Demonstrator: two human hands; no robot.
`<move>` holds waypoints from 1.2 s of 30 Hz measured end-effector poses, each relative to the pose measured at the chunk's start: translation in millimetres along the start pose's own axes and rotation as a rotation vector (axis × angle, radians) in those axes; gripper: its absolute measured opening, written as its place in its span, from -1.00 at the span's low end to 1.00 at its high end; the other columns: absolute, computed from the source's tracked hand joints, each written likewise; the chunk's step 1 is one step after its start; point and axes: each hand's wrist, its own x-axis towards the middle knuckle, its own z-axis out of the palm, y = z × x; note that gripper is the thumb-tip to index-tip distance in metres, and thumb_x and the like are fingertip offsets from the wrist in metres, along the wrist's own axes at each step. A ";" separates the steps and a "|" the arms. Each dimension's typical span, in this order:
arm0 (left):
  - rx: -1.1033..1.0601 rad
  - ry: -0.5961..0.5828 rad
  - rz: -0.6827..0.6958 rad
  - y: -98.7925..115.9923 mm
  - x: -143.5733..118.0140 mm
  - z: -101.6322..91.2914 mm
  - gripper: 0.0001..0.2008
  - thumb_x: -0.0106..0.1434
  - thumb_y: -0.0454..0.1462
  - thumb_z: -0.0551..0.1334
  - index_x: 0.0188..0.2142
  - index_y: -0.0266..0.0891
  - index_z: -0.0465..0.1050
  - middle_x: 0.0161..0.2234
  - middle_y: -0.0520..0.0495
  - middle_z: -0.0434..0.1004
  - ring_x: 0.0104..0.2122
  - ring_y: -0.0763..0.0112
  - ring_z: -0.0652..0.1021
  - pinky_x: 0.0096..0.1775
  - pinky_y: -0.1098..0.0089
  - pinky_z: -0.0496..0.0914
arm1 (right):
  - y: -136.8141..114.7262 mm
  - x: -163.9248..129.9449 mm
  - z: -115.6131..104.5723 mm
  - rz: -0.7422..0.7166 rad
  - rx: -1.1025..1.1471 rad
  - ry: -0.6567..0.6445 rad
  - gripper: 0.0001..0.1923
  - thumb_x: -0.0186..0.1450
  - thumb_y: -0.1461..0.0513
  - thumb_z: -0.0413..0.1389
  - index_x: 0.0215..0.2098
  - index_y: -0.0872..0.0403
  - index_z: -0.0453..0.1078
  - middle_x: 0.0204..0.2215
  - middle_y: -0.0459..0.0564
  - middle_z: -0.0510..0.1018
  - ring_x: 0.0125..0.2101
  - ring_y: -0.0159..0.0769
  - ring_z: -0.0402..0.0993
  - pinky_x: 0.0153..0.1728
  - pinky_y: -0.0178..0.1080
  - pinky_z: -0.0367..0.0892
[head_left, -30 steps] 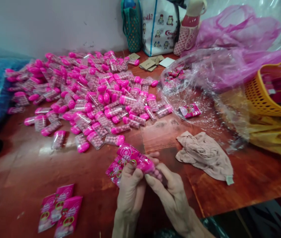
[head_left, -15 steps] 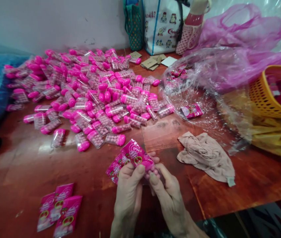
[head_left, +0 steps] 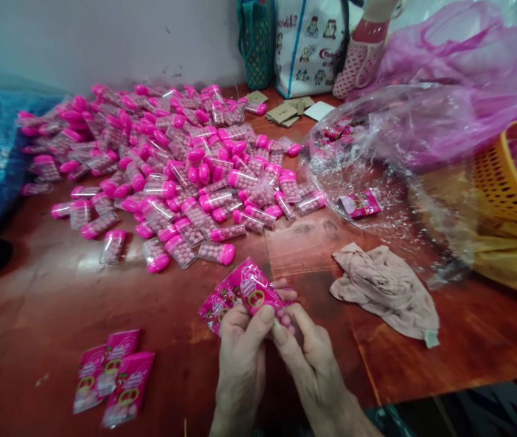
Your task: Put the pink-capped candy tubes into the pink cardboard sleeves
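Observation:
My left hand (head_left: pixel 242 352) is closed on several printed pink plastic sleeves (head_left: pixel 225 298), fanned out to its upper left. Between both hands is a clear candy container (head_left: pixel 285 317) of pink balls, partly inside the front sleeve (head_left: pixel 254 286). My right hand (head_left: pixel 308 346) grips the container's lower end between thumb and fingers, and the two thumbs nearly touch. Part of the container is hidden by the sleeve and fingers. At lower left lie three filled pink sleeves (head_left: pixel 128 388), overlapping on the table.
A large heap of pink-capped candy containers (head_left: pixel 158 164) covers the back left of the reddish table (head_left: pixel 185 388). To the right are a crumpled beige cloth (head_left: pixel 386 291), a clear plastic bag with a pink sleeve (head_left: pixel 361 203) on it, and a yellow basket (head_left: pixel 499 176). Bags stand along the wall.
The container has gone deeper into the front sleeve; its pink cap, seen between my thumbs before, is now covered. The whole view has shifted slightly.

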 end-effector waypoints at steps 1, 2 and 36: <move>0.026 -0.024 -0.005 0.5 -0.5 -0.4 -0.87 0.05 -0.31 0.33 -0.38 -0.33 0.60 -0.16 -0.27 0.58 -0.34 0.23 0.58 -0.34 0.37 0.47 | 0.2 -0.8 -0.3 0.015 0.020 -0.003 -0.77 0.35 0.09 -0.04 -0.31 0.09 0.28 -0.57 -0.18 0.28 -0.59 -0.46 0.26 -0.58 -0.42 0.16; 0.048 -0.051 -0.008 1.1 -0.9 -1.1 -0.87 0.05 -0.32 0.33 -0.38 -0.34 0.60 -0.14 -0.28 0.57 -0.33 0.21 0.58 -0.36 0.37 0.47 | 0.3 -1.8 -0.8 0.029 0.045 -0.005 -0.76 0.35 0.09 -0.05 -0.27 0.09 0.29 -0.57 -0.19 0.26 -0.60 -0.46 0.23 -0.60 -0.42 0.14; -0.190 0.159 -0.019 -3.7 -16.4 -3.8 -0.67 0.01 -0.09 0.36 -0.56 -0.24 0.29 -0.82 0.21 0.18 -0.89 0.67 0.13 -0.88 0.63 0.10 | 4.6 -16.7 20.7 0.027 0.229 0.194 -0.65 0.29 0.00 0.02 -0.33 0.11 0.41 -0.49 0.02 0.54 -0.50 -0.31 0.46 -0.49 -0.35 0.37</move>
